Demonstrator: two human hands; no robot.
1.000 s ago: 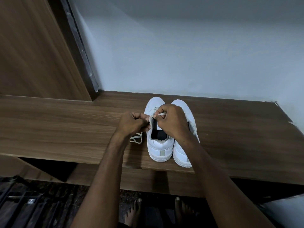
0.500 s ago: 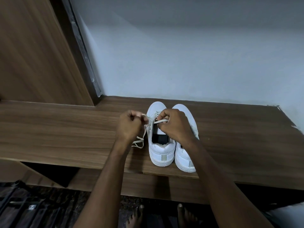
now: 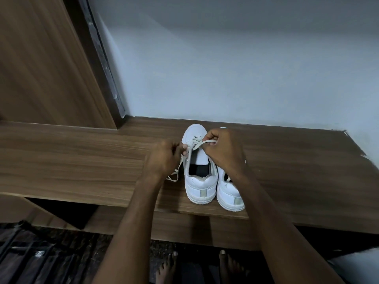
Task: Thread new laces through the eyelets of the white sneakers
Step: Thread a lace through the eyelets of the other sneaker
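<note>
Between the two sets of fingers: the lace (image 3: 202, 142), a flat, off-white strip, runs from one pinch to the other over the eyelets near the front of the left sneaker (image 3: 198, 160).
Lace handling: judged soft, limp and very light; it will sag wherever it is not held taut. The best hold is probably close to its tip, where a stiff end would steer into an eyelet, though no tip can be made out here.
Loose tail: below the left hand's fingers a slack loop of the lace lies on the surface (image 3: 82, 156), just beside the sneaker's side.
Sneaker handling: judged light with a stiff sole and a soft upper, so a hard pull on the lace could drag or tip it; nothing pins it down.
Left hand (image 3: 164, 158): fingers curled, thumb and forefinger pinching the lace at the sneaker's left edge, back of the hand up.
Right hand (image 3: 223, 152): fingers curled round the other run of the lace, pinched at the fingertips above the tongue; the wrist crosses over the right sneaker (image 3: 229, 191).
Right sneaker: touching the left one, largely hidden under the forearm; whether it is laced cannot be told.
Beyond: a pale wall (image 3: 246, 68) behind the toes.
</note>
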